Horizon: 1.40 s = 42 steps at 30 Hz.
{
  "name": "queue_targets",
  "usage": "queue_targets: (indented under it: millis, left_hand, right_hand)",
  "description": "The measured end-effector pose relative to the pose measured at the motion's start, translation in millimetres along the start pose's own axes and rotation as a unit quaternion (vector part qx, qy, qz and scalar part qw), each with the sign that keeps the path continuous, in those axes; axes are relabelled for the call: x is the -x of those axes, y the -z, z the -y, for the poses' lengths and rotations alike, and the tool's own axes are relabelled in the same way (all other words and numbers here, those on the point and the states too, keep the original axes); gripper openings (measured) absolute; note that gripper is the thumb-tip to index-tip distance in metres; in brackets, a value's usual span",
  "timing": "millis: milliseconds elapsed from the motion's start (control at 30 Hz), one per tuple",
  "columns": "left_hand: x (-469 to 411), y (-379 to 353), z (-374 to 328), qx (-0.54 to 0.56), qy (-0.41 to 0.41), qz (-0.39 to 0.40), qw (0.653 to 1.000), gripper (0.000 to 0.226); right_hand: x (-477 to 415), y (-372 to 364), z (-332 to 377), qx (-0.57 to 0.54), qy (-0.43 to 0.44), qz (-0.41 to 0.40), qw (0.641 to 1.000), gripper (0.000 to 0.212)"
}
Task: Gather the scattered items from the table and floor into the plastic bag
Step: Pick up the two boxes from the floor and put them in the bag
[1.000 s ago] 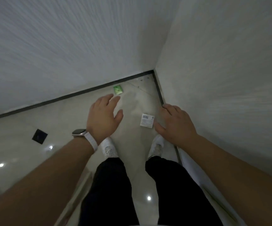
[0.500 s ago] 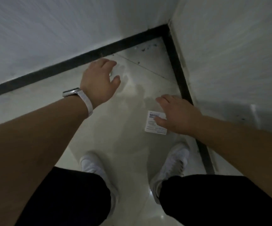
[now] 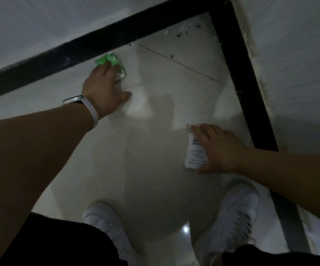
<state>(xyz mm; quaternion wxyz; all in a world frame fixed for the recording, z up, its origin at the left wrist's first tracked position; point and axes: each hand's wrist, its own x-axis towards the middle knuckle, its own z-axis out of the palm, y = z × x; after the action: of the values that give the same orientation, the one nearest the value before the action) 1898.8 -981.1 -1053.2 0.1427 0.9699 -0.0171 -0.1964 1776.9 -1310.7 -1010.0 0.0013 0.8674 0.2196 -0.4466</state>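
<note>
Head view, looking down: beyond white shoes (image 3: 105, 221) at 6 o'clock, the right grip (image 3: 220, 148) lies spread flat on a white printed card (image 3: 194, 152) at 4 o'clock. The left grip (image 3: 103, 89), thumb splayed, rests open on a green packet (image 3: 102, 60) at 11 o'clock beside the black skirting (image 3: 40, 68). Neither is pinched yet; dragging each along the tile (image 3: 155, 143) to raise an edge before closing should lift them cleanly.

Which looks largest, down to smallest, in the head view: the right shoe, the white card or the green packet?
1. right shoe: clearly largest, though nearest the camera.
2. white card, partly under the right hand, and green packet, partly under the left hand: too alike to rank.
</note>
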Motion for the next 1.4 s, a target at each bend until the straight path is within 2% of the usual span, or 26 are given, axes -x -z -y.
queue_targets:
  millis: [167, 333, 400, 500, 567, 667, 700, 833, 967, 1067, 1233, 1400]
  left_hand:
    - [-6.4, 0.4, 9.4, 0.004, 0.007, -0.043, 0.999, 0.084]
    - [-15.6, 3.3, 12.0, -0.062, -0.018, -0.083, 0.994, 0.054]
    - [-17.1, 4.2, 12.0, -0.069, -0.027, -0.085, 0.994, 0.047]
    - [-15.3, 4.2, 11.1, -0.083, -0.047, -0.074, 0.993, 0.042]
    - [-11.9, 5.0, 11.2, -0.098, -0.062, -0.071, 0.991, 0.044]
    - [-6.6, 8.1, 15.2, -0.111, -0.086, -0.079, 0.987, 0.046]
    - [-5.1, 9.4, 16.8, -0.108, -0.088, -0.081, 0.987, 0.045]
    - [-0.5, 14.4, 21.4, -0.057, -0.097, -0.090, 0.990, 0.040]
    - [6.1, 12.8, 25.7, -0.001, -0.125, -0.093, 0.988, 0.041]
    - [9.8, 11.3, 23.1, 0.028, -0.081, -0.081, 0.993, 0.047]
    - [8.9, 12.2, 22.9, 0.034, 0.031, -0.049, 0.998, 0.083]
    - [4.8, 10.3, 18.8, 0.008, 0.067, -0.034, 0.997, 0.087]
  right_hand:
    - [-1.6, -17.1, 15.2, 0.019, -0.033, -0.038, 0.999, 0.129]
    - [-5.0, -23.4, 8.0, 0.016, -0.005, -0.072, 0.997, 0.131]
    - [-8.6, -19.9, 4.2, -0.015, -0.009, -0.066, 0.998, 0.136]
    - [-11.8, -9.1, 3.8, -0.124, -0.029, -0.054, 0.990, 0.134]
    - [-14.3, -1.6, 3.3, -0.177, -0.031, -0.043, 0.983, 0.118]
    - [-19.7, 8.7, 2.4, -0.186, -0.010, -0.034, 0.982, 0.064]
    - [-21.9, 12.1, 2.8, -0.191, -0.009, -0.032, 0.981, 0.055]
    - [-31.6, 30.4, 11.4, -0.201, 0.011, -0.026, 0.979, 0.046]
    - [-46.2, 57.2, 24.4, -0.217, 0.052, -0.080, 0.971, 0.041]
    - [-56.3, 78.4, 31.5, -0.253, 0.055, -0.117, 0.959, 0.038]
    - [-64.5, 94.5, 32.1, -0.280, 0.061, -0.146, 0.947, 0.035]
    - [-65.2, 94.6, 29.6, -0.278, 0.058, -0.162, 0.945, 0.037]
